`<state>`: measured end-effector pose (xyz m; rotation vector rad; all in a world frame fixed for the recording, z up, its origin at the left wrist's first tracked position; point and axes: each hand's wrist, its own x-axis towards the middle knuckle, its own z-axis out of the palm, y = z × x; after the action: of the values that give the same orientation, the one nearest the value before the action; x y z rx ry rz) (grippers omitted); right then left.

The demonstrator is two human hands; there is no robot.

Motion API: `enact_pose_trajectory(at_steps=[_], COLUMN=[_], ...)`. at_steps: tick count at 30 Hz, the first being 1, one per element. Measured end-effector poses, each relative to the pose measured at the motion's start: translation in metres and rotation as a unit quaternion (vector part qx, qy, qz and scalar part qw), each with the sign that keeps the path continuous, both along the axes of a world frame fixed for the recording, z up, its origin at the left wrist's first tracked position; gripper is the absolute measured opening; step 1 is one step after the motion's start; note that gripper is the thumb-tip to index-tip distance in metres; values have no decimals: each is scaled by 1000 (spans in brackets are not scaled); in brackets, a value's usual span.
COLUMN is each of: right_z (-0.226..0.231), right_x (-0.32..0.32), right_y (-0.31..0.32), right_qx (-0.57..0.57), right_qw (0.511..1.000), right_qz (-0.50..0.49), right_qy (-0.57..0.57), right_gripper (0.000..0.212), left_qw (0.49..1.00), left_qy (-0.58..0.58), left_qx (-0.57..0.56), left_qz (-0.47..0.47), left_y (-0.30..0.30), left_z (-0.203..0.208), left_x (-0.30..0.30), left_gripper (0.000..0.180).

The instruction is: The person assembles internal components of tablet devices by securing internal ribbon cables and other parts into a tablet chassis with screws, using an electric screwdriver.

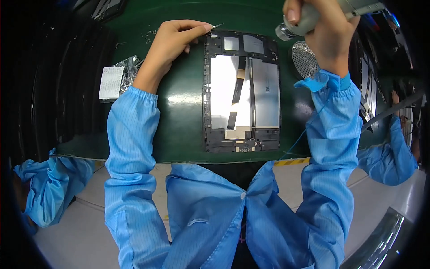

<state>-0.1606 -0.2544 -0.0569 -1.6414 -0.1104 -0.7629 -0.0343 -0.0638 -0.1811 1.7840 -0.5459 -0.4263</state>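
Note:
An opened tablet [267,96] lies flat on the green bench, showing silver battery panels, dark flex cables and a black frame. My left hand [172,42] is at its far left corner, thumb and finger pinched on a thin pointed metal piece [217,26] whose kind I cannot make out. My right hand [329,38] is raised beyond the far right corner, wrapped round a pale grey electric screwdriver [309,20]. Its silver nose [283,32] points down to the left, apart from the tablet. Below that hand sits a round dimpled metal dish [304,58], partly hidden.
A clear bag of small metal parts [132,67] with a white label [111,83] lies left of my forearm. Tiny loose parts [148,35] are scattered behind it. A blue wrist strap [313,83] trails a cord. Dark panels stack at left; co-workers' blue sleeves [389,154] show at both sides.

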Motion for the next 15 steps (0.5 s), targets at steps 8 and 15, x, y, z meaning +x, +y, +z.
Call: enact_pose_trajectory(at_steps=[8, 15], right_z=[-3, -18], right_x=[17, 26], right_y=[25, 29], right_qx=[25, 66], right_qw=[998, 996], right_qz=[50, 53], right_qy=[-3, -7], right_gripper=[33, 31], left_qw=[998, 997], left_qy=[21, -6], left_qx=[-45, -48], left_qz=[-42, -55], left_y=[-1, -1], left_z=[-6, -10], left_x=[9, 7], left_gripper=[26, 25])
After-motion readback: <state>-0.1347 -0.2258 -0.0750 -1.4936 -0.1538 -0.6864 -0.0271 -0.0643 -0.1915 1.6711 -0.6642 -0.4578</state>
